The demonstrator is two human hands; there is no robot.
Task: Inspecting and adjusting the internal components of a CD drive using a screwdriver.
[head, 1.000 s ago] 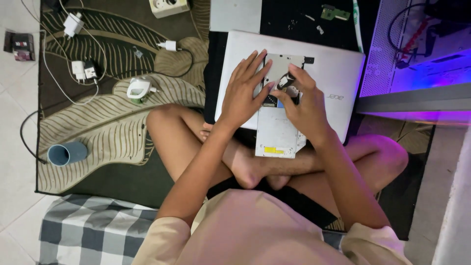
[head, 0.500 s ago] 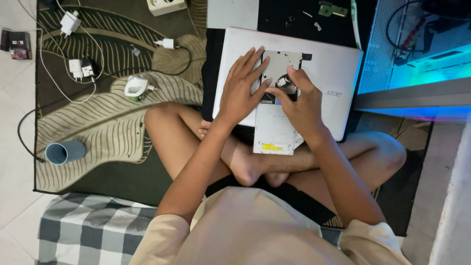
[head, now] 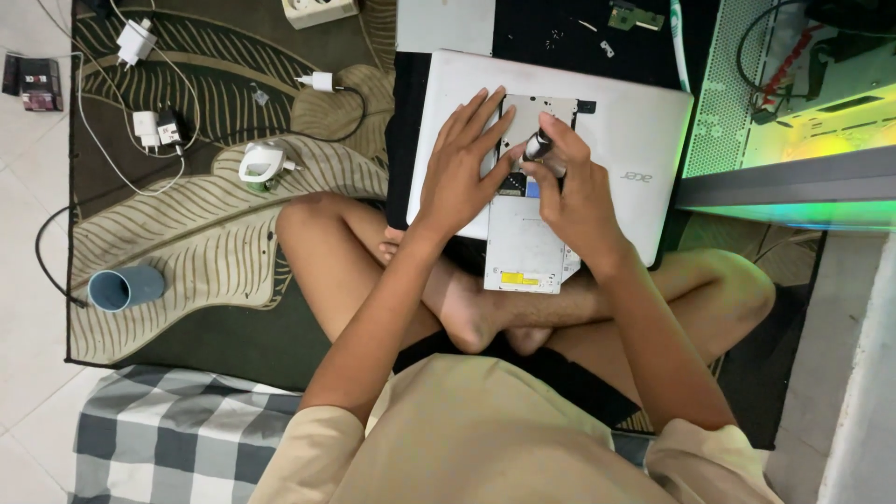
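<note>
1. Left hand (head: 462, 173): flat and released, fingers spread, pressing down on the white laptop (head: 635, 140) and on the upper edge of the optical drive (head: 523, 247); it grasps nothing.
2. Right hand (head: 579, 191): clenched around a small screwdriver (head: 539, 145) with a dark and silver handle, held upright over the drive's upper part (the tip is hidden by the fingers).
3. Optical drive: flat grey metal box with a yellow sticker near its lower edge, lying partly on the closed laptop and partly over the person's crossed legs, beneath both hands.
4. Laptop: lid shut, lying on a black mat (head: 532, 28) on the floor, just ahead of the knees.
5. Leaf-patterned rug (head: 187, 271): left of the person, carrying several white chargers (head: 263, 163) with trailing cables, and a blue cup (head: 126, 287) lying on its side near the rug's left edge.
6. Small loose parts and a green circuit board (head: 635, 17): on the mat beyond the laptop.
7. Computer case (head: 793, 103): at right, lit green.
8. Checked cloth (head: 177, 439): at lower left, by the person's arm.
</note>
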